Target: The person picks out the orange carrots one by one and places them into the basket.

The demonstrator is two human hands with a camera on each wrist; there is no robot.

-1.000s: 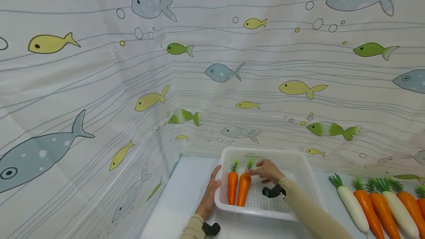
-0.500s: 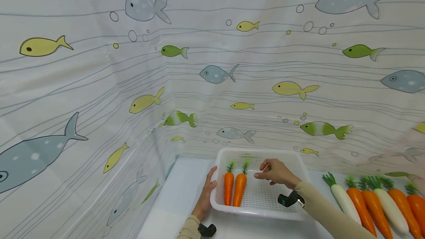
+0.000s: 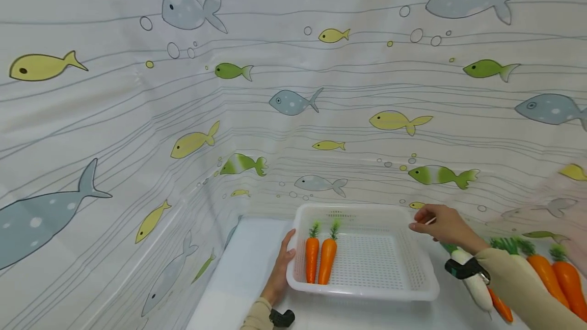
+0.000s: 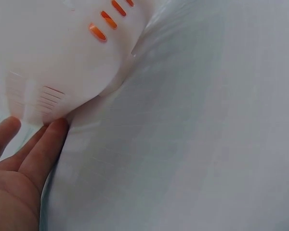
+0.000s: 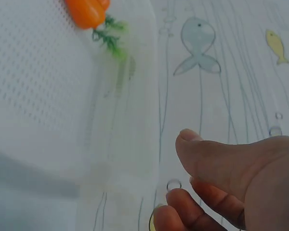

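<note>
Two orange carrots with green tops, a left carrot (image 3: 312,261) and a right carrot (image 3: 327,263), lie side by side in the left part of a white plastic basket (image 3: 362,294). Against the basket's left side rests my left hand (image 3: 277,274); in the left wrist view its fairly straight fingers touch the outer wall. My right hand (image 3: 447,228) hovers by the basket's right rim, its fingers loosely bent. Nothing shows between the thumb and fingers of this right hand (image 5: 236,178) in the right wrist view. Beneath the right forearm lies a white radish (image 3: 477,286).
More carrots (image 3: 568,281) lie in a row on the right, partly hidden by the right sleeve (image 3: 518,289). A fish-print sheet (image 3: 275,131) rises behind and to the left of the white tabletop (image 3: 252,248).
My right hand has let go of the right carrot and moved right, out over the basket's right rim. The left hand stays at the basket's left side.
</note>
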